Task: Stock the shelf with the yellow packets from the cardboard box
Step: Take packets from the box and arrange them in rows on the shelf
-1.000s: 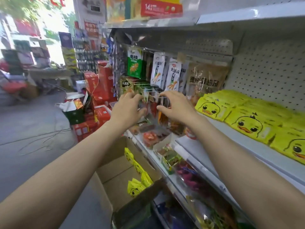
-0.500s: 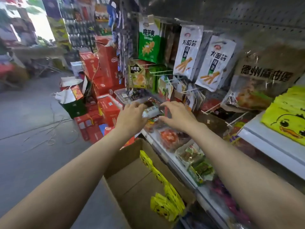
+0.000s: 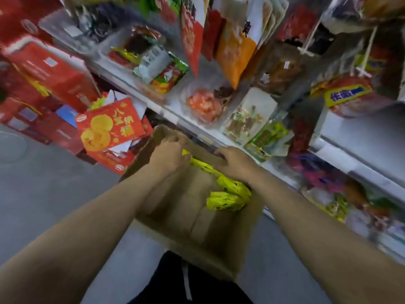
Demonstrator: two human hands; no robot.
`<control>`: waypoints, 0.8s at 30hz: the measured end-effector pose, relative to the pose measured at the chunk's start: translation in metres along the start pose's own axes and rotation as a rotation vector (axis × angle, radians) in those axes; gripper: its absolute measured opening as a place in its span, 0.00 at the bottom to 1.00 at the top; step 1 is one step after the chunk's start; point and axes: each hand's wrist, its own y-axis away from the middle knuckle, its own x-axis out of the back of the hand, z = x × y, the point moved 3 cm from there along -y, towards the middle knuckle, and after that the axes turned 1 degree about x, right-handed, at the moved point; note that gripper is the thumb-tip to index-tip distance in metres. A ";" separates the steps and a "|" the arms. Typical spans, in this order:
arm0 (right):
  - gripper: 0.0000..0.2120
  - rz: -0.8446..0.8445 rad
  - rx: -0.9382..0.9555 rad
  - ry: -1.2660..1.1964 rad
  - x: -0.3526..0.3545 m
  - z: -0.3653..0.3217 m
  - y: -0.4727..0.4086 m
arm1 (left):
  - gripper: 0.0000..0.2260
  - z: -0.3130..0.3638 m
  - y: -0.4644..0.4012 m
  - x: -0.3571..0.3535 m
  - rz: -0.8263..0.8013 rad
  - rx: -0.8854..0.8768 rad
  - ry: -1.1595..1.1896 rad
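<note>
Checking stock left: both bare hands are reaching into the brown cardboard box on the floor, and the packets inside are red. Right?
Not quite: the head view shows yellow packets inside. Both the left hand and right hand do reach into the brown cardboard box on the floor.

The whole view is blurred, so the labels on the shelf [image 3: 219,137] goods cannot be read. Both hands [image 3: 168,154] cover part of the packets [image 3: 228,194]; whether the fingers grip them is unclear. The box [image 3: 197,218] bottom is partly hidden.

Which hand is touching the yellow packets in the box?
The left hand: its fingers meet the far end of the yellow packets. The right hand rests on the cardboard box wall instead.
</note>
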 end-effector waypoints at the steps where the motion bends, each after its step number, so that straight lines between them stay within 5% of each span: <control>1: 0.23 -0.051 -0.033 -0.013 -0.019 0.013 -0.001 | 0.27 -0.001 -0.004 -0.016 -0.051 -0.006 0.024; 6: 0.23 -0.216 -0.209 -0.094 -0.112 0.074 0.002 | 0.34 -0.007 -0.018 -0.111 -0.251 -0.014 0.175; 10: 0.25 -0.203 -0.298 -0.157 -0.164 0.110 -0.001 | 0.25 -0.001 -0.016 -0.183 -0.422 0.049 0.392; 24: 0.20 -0.189 -0.389 -0.273 -0.230 0.149 -0.036 | 0.22 0.024 -0.015 -0.311 -0.381 0.224 0.761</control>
